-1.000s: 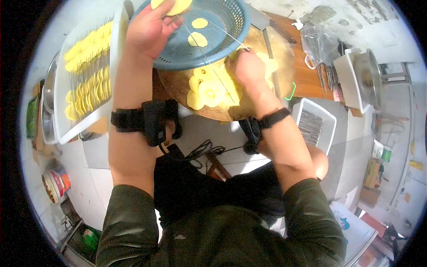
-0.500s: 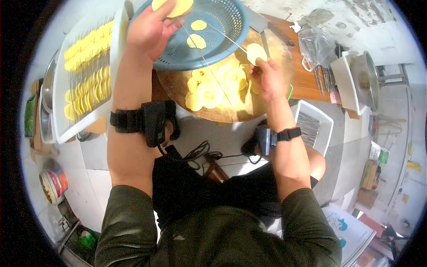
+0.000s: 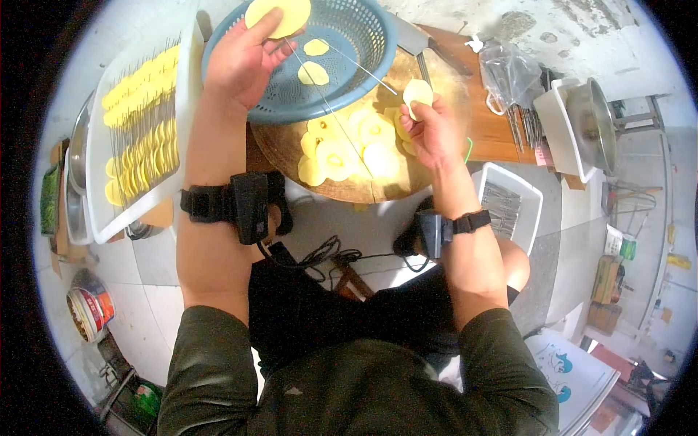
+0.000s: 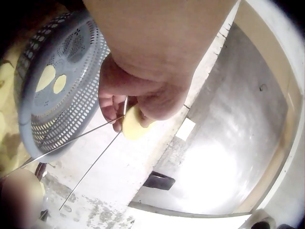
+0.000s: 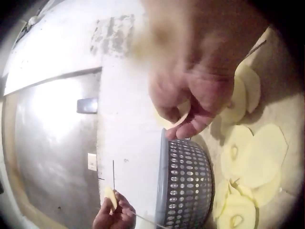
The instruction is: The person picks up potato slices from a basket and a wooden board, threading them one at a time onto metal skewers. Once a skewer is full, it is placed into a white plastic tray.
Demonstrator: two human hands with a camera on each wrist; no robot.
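In the head view my left hand (image 3: pixel 240 71) grips a round yellow potato slice (image 3: pixel 289 18) above the blue colander (image 3: pixel 265 110). Two thin metal skewers extend from that hand: one skewer (image 3: pixel 336 116) points down over the board, the other skewer (image 3: pixel 363 67) to the right. Between thumb and fingers, my right hand (image 3: pixel 438 136) pinches another potato slice (image 3: pixel 416 94), held apart from the skewer tips. Loose potato slices (image 3: pixel 336 158) lie piled on the round wooden board (image 3: pixel 407 182) below. Two small slices (image 3: pixel 313 73) show within the colander's outline.
At left, a white tray (image 3: pixel 190 102) holds rows of skewered slices (image 3: pixel 145 152). A cleaver (image 3: pixel 407 38) lies at the board's back edge. To the right are a plastic bag (image 3: pixel 510 71), a metal bowl (image 3: pixel 602 131) and a white bin (image 3: pixel 534 225) of skewers.
My right hand has come from the pile on the board, picked up a potato slice and raised it beside the skewer tip. The left hand keeps its grip, almost unmoved.
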